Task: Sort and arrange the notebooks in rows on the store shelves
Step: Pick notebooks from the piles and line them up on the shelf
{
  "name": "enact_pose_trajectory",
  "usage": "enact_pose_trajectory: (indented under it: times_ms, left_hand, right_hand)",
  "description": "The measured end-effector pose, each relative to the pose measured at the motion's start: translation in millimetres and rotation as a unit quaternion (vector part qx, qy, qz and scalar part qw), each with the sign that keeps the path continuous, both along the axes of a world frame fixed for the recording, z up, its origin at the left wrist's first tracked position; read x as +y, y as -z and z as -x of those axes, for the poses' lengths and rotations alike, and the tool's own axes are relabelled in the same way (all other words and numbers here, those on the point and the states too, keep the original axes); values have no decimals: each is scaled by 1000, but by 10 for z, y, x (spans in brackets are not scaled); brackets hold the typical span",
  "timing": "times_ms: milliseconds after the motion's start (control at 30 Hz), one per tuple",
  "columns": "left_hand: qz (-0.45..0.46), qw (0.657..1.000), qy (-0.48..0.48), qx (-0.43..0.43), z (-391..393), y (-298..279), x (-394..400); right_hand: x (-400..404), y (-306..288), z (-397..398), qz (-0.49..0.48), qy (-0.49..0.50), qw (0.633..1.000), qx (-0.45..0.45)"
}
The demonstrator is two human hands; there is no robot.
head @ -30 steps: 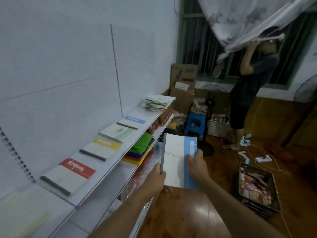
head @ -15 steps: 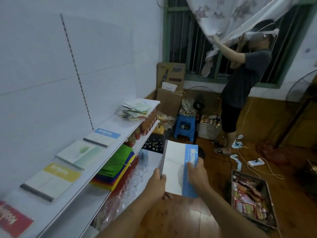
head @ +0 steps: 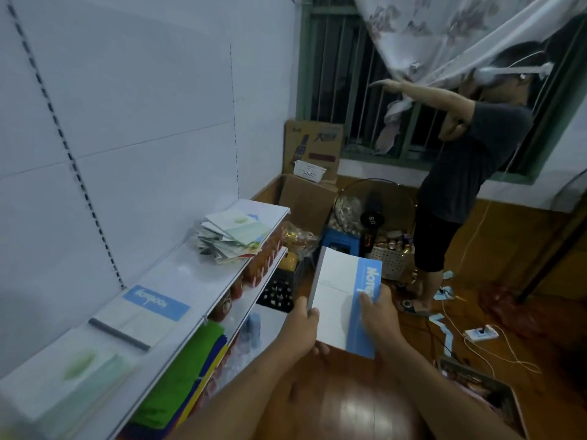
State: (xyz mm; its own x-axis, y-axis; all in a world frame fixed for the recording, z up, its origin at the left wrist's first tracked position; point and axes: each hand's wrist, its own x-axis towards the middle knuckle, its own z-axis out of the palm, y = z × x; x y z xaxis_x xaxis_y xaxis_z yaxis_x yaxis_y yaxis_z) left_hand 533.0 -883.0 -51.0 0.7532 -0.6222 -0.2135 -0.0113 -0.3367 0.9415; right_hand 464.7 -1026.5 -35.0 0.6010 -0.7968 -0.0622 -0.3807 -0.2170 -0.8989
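A white notebook with a blue band (head: pixel 341 300) is held in front of me over the floor, to the right of the shelves. My left hand (head: pixel 301 328) grips its left edge and my right hand (head: pixel 378 319) grips its blue right side. On the top white shelf (head: pixel 203 281) lie a blue-labelled notebook (head: pixel 143 312) and a green-marked one (head: pixel 79 373), flat in a row. A loose pile of notebooks (head: pixel 233 236) sits at the shelf's far end.
Green and coloured folders (head: pixel 181 376) lie on the lower shelf. Beyond are cardboard boxes (head: pixel 309 182), a fan (head: pixel 371 211), a blue stool (head: pixel 340 239) and a basket (head: pixel 390 255). A person (head: pixel 460 173) stands at the window with a curtain. Cables and a tray (head: pixel 482 392) lie on the floor.
My view has swung right along the shelf, so the red and yellow notebooks left the frame. Both hands kept hold of the blue-banded notebook, which sits closer to the far pile.
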Motion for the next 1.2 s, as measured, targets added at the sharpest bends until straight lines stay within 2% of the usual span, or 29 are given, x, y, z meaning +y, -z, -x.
enact_pose_trajectory:
  times_ms: [233,500,633,767,833,1000,1200]
  left_hand:
    - [-4,999,-47,12,-770,114,-590]
    - [-10,978,-205,-25,-1662,-36,-778]
    - [-22,942,-332,-41,-1876,-3,-360]
    - [-80,893,-437,-75,-1941,100,357]
    - [-75,872,-479,-65,-1928,130,724]
    - [-116,826,-549,-52,-1829,287,1502]
    - [-193,798,-569,-41,-1879,505,2030]
  right_hand:
    - [-656,96,-953,4,-38,999,1]
    - [-963,41,-2327,-37,-196,979,-38]
    - [-509,85,-2929,-74,-303,949,-38]
    - [249,179,-3310,-43,-436,899,-17]
    - [677,192,-3447,-31,-487,873,-14]
    - [1580,319,-3631,-6,-563,827,-9]
    - [2163,623,-3867,14,-617,786,34]
